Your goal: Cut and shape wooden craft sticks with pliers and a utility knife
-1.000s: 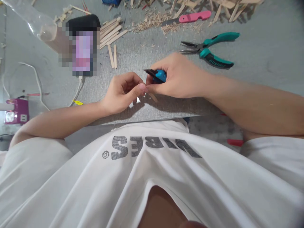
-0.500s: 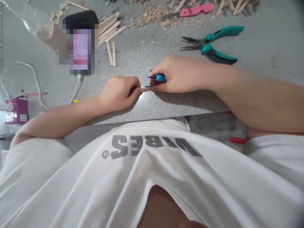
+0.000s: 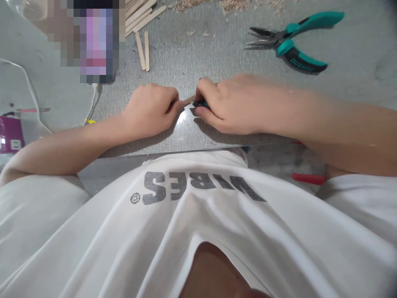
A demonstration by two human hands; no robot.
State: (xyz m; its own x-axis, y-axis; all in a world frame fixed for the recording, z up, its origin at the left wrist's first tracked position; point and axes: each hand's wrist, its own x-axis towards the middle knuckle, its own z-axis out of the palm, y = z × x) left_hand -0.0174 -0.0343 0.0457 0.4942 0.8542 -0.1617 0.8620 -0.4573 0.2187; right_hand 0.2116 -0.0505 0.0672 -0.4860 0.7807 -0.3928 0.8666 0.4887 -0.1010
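A slim wooden craft stick (image 3: 190, 99) is pinched between the thumb and fingers of my left hand (image 3: 155, 108). Its other end runs to the fingertips of my right hand (image 3: 229, 103). My right hand is closed around a small blue tool (image 3: 198, 104) with dark metal at its tip; most of it is hidden in the palm, so its exact kind does not show. The dark tip lies right beside the stick; whether they touch I cannot tell. Both hands are low over the grey table (image 3: 173, 54), near its front edge.
Teal-handled needle-nose pliers (image 3: 287, 39) lie spread at the upper right. Several craft sticks (image 3: 142, 16), two loose ones nearer, and wood shavings (image 3: 237, 5) lie at the back. A blurred-out phone (image 3: 96, 45) with a white cable (image 3: 93, 101) and a purple block (image 3: 10, 134) are at left.
My right hand has turned, so the blue tool is now mostly covered and its dark tip sits lower, beside the stick. The stick tilts more upward to the right. The view has shifted slightly.
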